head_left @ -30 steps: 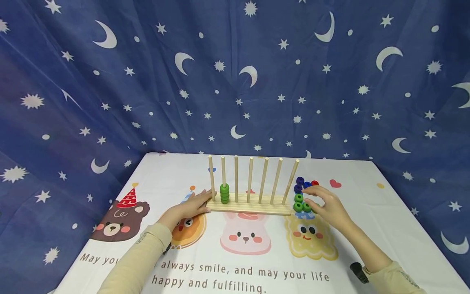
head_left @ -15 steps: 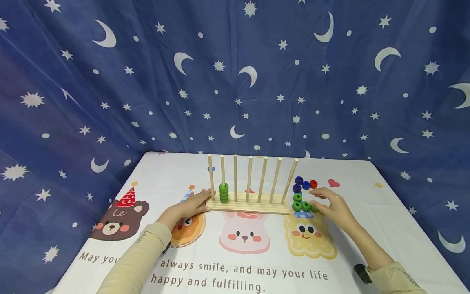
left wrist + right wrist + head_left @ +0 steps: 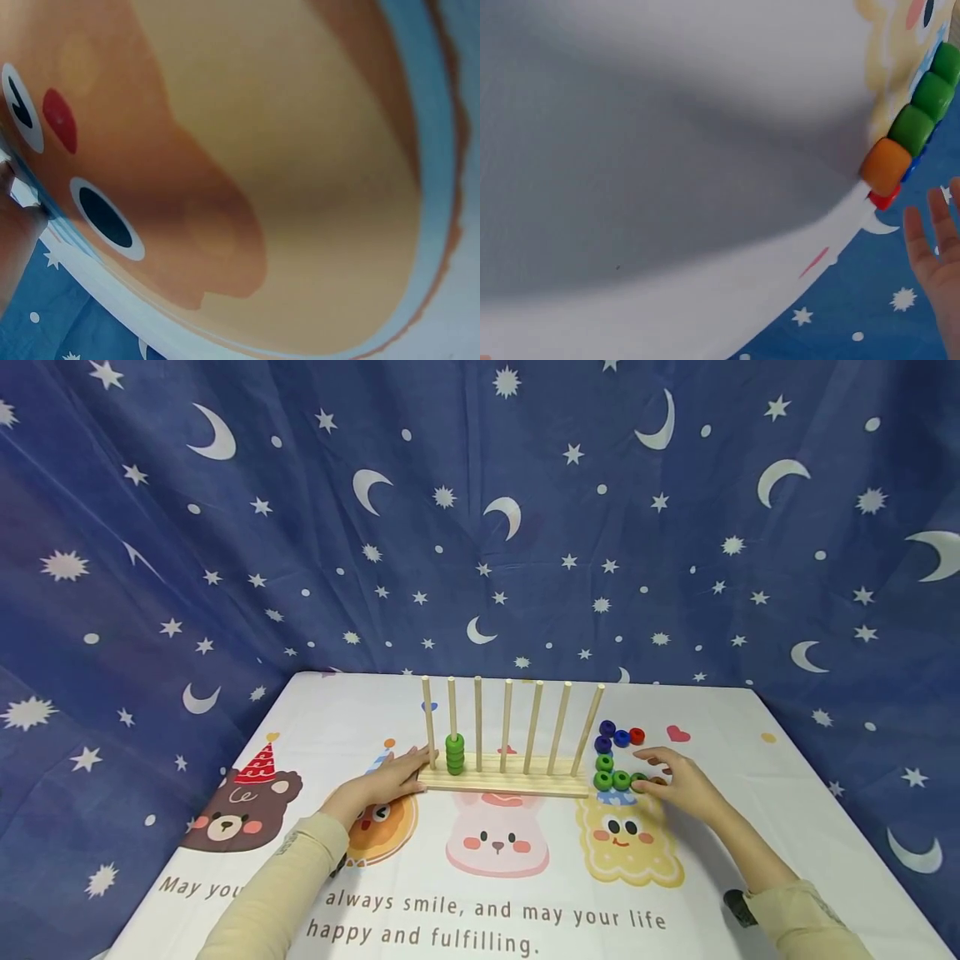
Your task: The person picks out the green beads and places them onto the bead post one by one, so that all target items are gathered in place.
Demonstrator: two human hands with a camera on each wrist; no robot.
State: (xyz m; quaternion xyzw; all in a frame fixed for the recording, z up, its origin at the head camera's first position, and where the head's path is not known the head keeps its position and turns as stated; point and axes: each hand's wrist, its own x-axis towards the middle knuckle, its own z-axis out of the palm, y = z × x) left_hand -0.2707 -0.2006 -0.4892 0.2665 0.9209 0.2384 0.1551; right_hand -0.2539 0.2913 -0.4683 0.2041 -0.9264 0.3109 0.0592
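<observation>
Right hand [image 3: 684,787] farther right now, near orange bead [image 3: 886,166]

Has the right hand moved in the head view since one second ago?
Yes. The right hand has shifted rightward, away from the wooden rack, judged against that rack.
</observation>
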